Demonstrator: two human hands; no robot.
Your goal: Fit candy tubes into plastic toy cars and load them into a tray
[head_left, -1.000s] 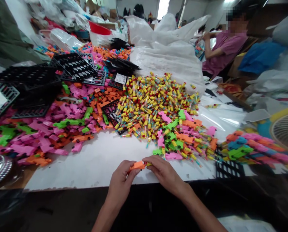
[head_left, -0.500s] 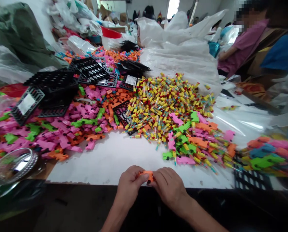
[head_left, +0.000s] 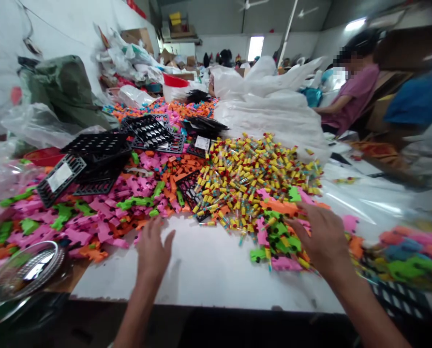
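Note:
My left hand (head_left: 152, 249) is raised over the white tabletop at the edge of the pink and orange toy cars (head_left: 107, 208). Its fingers are spread and hold nothing. On the other side, my right hand (head_left: 320, 232) reaches over a mixed heap of green toy cars (head_left: 283, 237), pink ones and yellow-capped tubes. An orange toy car (head_left: 279, 207) lies on that heap right at its fingertips. Thumb and index finger look parted there, though slightly blurred. Behind the heap spreads a large pile of small clear tubes with yellow and red ends (head_left: 252, 169).
Black slotted trays (head_left: 99, 145) lie on the left pile. A clear round-rimmed plastic container (head_left: 30, 270) stands at the front left. White plastic sheeting (head_left: 266, 106) covers the back. A person in a pink top (head_left: 361, 92) sits at right. More toy cars (head_left: 408, 241) lie right.
My hands were together at the table's front edge around an orange toy car. They have parted, left hand to the left pile, right hand to the mixed heap. The view has tilted up.

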